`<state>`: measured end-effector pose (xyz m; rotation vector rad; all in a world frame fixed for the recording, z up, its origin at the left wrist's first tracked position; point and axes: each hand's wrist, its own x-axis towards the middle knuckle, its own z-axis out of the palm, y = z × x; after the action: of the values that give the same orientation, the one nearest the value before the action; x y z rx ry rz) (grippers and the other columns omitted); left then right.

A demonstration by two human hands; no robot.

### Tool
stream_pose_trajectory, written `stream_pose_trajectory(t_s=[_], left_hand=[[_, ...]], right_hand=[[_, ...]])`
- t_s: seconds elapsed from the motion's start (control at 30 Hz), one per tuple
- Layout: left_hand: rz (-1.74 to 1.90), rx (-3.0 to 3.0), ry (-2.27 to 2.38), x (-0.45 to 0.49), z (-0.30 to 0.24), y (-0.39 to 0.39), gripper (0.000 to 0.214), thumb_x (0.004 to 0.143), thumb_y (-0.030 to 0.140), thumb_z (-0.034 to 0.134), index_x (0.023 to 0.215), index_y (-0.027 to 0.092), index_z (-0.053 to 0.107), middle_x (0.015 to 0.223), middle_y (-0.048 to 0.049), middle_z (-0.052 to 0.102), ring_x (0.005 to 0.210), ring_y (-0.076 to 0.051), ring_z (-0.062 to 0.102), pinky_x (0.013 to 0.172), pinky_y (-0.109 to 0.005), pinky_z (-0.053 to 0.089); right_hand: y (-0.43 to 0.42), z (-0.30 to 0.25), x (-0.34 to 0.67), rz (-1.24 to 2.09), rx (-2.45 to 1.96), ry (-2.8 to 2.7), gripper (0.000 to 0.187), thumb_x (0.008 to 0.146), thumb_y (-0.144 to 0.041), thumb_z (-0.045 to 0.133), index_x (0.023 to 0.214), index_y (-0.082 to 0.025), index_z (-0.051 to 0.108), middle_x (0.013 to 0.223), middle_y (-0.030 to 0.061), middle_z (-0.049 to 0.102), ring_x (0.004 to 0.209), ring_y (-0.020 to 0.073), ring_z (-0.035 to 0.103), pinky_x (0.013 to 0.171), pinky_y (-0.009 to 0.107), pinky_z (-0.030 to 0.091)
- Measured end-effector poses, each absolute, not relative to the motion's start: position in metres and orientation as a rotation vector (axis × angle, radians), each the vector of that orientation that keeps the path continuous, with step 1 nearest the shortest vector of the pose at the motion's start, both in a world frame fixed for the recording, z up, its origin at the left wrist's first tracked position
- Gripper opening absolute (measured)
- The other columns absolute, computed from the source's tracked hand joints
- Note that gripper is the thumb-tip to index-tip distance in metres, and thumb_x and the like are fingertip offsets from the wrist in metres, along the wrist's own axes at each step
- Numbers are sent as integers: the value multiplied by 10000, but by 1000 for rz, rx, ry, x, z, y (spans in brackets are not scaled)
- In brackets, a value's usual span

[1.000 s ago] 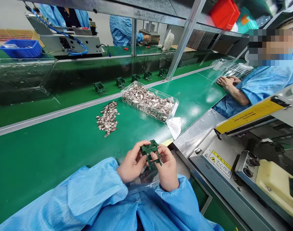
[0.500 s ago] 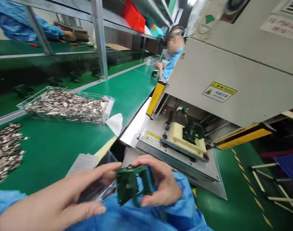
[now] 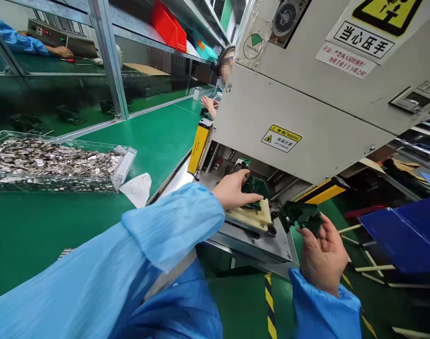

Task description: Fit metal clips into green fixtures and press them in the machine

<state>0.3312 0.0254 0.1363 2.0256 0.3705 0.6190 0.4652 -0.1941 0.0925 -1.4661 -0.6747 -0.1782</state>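
My left hand (image 3: 232,189) reaches into the press opening, thumb and fingers around a dark green plastic part (image 3: 256,187). That part sits on a cream-coloured fixture block (image 3: 248,217), and the hand covers some of it. Off the right front corner of the fixture, my right hand (image 3: 324,252) holds a second dark green plastic part (image 3: 301,214) up in the air, pinched by its right end between thumb and fingers. Cut-outs show along its edge.
The grey press body (image 3: 292,113) hangs over the fixture, flanked by yellow bars (image 3: 200,148). A clear tray (image 3: 125,167) of small metal pieces and a white cloth (image 3: 137,189) lie on the green bench. A blue panel (image 3: 402,235) stands right. Co-workers' hands (image 3: 210,103) show farther back.
The view has swung right. My right hand has carried its green part from my lap to beside the press. My left hand has moved from near that part to the one on the fixture.
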Motion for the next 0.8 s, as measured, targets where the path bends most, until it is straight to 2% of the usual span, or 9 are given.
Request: stream_pose_trajectory(t_s=[0.07, 0.17, 0.23, 0.3, 0.47, 0.57, 0.63, 0.73, 0.8], left_hand=[[679, 1895, 371, 310, 139, 32, 740, 709, 395, 779, 1331, 95, 513, 1131, -182, 662, 1033, -311, 643, 883, -436, 544], [637, 1807, 306, 252, 137, 40, 556, 720, 312, 769, 1218, 131, 600, 1044, -110, 689, 962, -246, 666, 853, -378, 570], [562, 1826, 360, 204, 130, 44, 502, 711, 295, 780, 1177, 179, 635, 1054, -85, 688, 982, -250, 670, 853, -377, 585], [467, 1850, 478, 161, 117, 45, 521, 683, 289, 807, 1175, 217, 654, 1081, -83, 694, 1002, -271, 678, 876, -400, 588], [328, 1858, 588, 108, 82, 40, 552, 687, 302, 800, 1218, 283, 650, 1268, -91, 627, 1157, -301, 625, 983, -444, 529], [277, 1852, 615, 111, 67, 40, 584, 683, 331, 795, 1241, 270, 634, 1487, -129, 434, 1335, -336, 478, 1031, -452, 484], [224, 1889, 631, 117, 59, 42, 635, 662, 354, 807, 1258, 240, 618, 1557, -160, 320, 1412, -360, 362, 1064, -473, 443], [158, 1992, 548, 127, 49, 48, 690, 617, 366, 837, 1256, 225, 619, 1540, -182, 355, 1454, -376, 261, 1128, -509, 340], [147, 2024, 463, 131, 42, 53, 696, 597, 376, 853, 1242, 235, 632, 1476, -167, 454, 1456, -369, 262, 1153, -504, 292]], right_hand=[[-177, 103, 472, -150, -1519, -815, 703, 664, -410, 846, 1271, -175, 582, 1243, 122, 618, 1191, 299, 566, 1067, 521, 422], [-147, 115, 479, -99, -1673, -1037, 704, 671, -452, 830, 1287, -207, 592, 1158, 98, 657, 1063, 261, 625, 960, 437, 517], [-131, 118, 482, -18, -1774, -1192, 682, 693, -485, 808, 1288, -225, 600, 1117, 84, 675, 976, 248, 646, 890, 420, 549], [-119, 118, 482, 76, -1795, -1312, 670, 715, -508, 788, 1291, -221, 599, 1111, 80, 683, 982, 254, 650, 883, 421, 549], [-113, 114, 477, 142, -1781, -1394, 672, 798, -514, 714, 1370, -220, 518, 1280, 81, 626, 1191, 275, 577, 1037, 450, 450], [-131, 109, 475, -65, -1836, -1367, 704, 833, -566, 627, 1427, -234, 447, 1465, 80, 471, 1352, 302, 421, 1134, 508, 317], [-158, 97, 477, -235, -1922, -1186, 734, 835, -626, 576, 1435, -227, 436, 1495, 105, 424, 1384, 331, 368, 1137, 542, 289], [-214, 58, 484, -244, -2142, -629, 650, 833, -672, 547, 1349, -279, 534, 1348, 188, 547, 1293, 363, 484, 1025, 563, 381], [-248, 24, 487, -114, -2129, -352, 466, 775, -692, 604, 1090, -354, 667, 1092, 197, 657, 1161, 409, 582, 872, 618, 433]])
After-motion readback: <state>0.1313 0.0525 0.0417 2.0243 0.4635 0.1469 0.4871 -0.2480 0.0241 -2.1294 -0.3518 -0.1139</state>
